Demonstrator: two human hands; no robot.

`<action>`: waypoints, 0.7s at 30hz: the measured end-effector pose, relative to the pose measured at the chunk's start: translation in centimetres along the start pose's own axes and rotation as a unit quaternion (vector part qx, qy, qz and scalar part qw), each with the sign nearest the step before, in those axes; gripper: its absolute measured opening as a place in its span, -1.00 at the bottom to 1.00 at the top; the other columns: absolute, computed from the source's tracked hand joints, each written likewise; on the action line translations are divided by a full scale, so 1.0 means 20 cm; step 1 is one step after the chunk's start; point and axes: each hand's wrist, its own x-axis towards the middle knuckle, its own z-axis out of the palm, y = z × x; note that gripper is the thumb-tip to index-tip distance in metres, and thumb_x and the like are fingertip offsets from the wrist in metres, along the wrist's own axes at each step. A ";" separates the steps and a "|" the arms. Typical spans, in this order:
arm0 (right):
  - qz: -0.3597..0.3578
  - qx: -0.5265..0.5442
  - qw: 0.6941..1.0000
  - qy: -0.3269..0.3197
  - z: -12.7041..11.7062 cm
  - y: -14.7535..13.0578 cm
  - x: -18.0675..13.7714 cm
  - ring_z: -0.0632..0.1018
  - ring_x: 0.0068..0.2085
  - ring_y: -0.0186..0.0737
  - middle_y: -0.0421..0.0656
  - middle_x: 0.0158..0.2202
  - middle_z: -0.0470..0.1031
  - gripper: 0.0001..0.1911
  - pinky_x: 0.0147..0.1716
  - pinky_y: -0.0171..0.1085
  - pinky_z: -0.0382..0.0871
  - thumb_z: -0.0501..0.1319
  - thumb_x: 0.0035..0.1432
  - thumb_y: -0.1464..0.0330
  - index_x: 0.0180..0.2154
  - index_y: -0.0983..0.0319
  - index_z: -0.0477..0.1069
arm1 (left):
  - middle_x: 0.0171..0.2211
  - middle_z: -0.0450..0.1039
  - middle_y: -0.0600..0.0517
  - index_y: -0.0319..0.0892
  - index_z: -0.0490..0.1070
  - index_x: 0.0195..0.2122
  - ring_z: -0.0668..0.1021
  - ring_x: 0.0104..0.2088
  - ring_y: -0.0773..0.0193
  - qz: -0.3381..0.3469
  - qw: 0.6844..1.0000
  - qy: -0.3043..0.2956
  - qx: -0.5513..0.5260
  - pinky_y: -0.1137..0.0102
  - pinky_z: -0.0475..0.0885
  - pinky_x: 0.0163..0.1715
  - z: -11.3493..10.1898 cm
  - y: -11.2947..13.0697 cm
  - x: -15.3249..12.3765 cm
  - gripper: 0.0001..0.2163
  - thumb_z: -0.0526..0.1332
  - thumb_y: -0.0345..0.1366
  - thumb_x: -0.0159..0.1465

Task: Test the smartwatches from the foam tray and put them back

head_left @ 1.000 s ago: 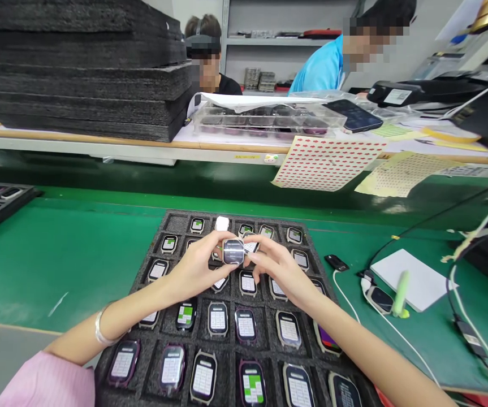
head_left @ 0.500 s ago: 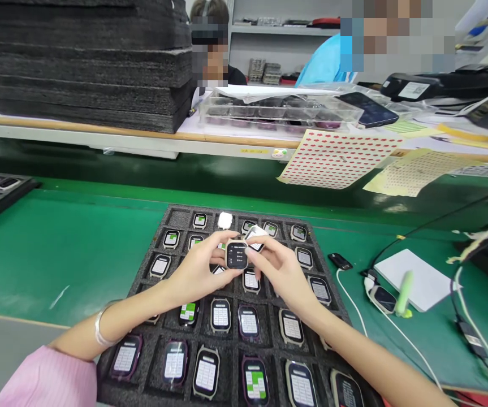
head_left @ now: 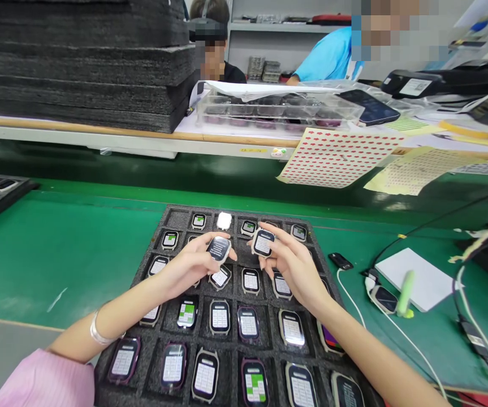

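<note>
A black foam tray (head_left: 150, 350) lies on the green belt in front of me, its pockets filled with several smartwatch bodies with lit screens. My left hand (head_left: 188, 265) pinches a beige watch body (head_left: 219, 247) with a dark screen over the tray's upper middle. To its right, my right hand (head_left: 292, 265) holds another watch body (head_left: 263, 242) showing a white screen. The two hands are a little apart above an empty pocket. A white watch back (head_left: 224, 220) sits face down in the top row.
A stack of black foam trays (head_left: 82, 62) stands on the far shelf at left. A clear plastic tray (head_left: 277, 110), a phone (head_left: 368, 107) and sticker sheets (head_left: 337, 158) lie beyond. Cables, a white pad (head_left: 417, 280) and a watch on a charger (head_left: 383, 298) sit right. Two people sit opposite.
Earlier both hands held one watch body together at the centre. Now they have separated, each holding its own watch body, the left lower and tilted.
</note>
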 end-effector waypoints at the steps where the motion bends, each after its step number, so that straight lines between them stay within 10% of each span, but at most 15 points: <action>1: -0.006 -0.003 1.000 -0.003 0.00 0.00 0.00 0.43 -0.52 -0.29 -0.07 -0.25 0.49 -0.53 -0.67 -0.34 0.26 0.22 0.14 0.26 0.09 0.18 0.31 | -0.22 0.48 -0.06 -0.19 0.35 -0.06 0.42 -0.36 0.29 0.003 1.000 0.010 -0.001 0.43 0.27 -0.45 0.00 -0.01 0.01 -0.54 0.17 -0.50 -0.05; 12: -0.050 -0.034 0.998 -0.017 -0.04 0.00 -0.03 0.44 -0.51 -0.26 -0.06 -0.22 0.52 -0.56 -0.66 -0.30 0.30 0.20 0.19 0.29 0.11 0.14 0.30 | -0.10 0.47 -0.16 -0.22 0.31 0.02 0.54 -0.11 0.02 -0.012 0.999 -0.034 -0.037 0.13 0.41 -0.07 0.02 -0.01 0.00 -0.54 0.18 -0.49 0.03; 21: -0.055 -0.046 0.997 -0.007 -0.03 0.00 -0.03 0.45 -0.52 -0.22 -0.05 -0.23 0.53 -0.55 -0.67 -0.27 0.31 0.22 0.17 0.25 0.10 0.14 0.31 | -0.23 0.49 -0.11 -0.21 0.33 0.00 0.57 -0.25 0.15 0.043 0.997 -0.029 0.048 0.29 0.49 -0.28 0.03 -0.05 0.00 -0.66 0.26 -0.23 0.23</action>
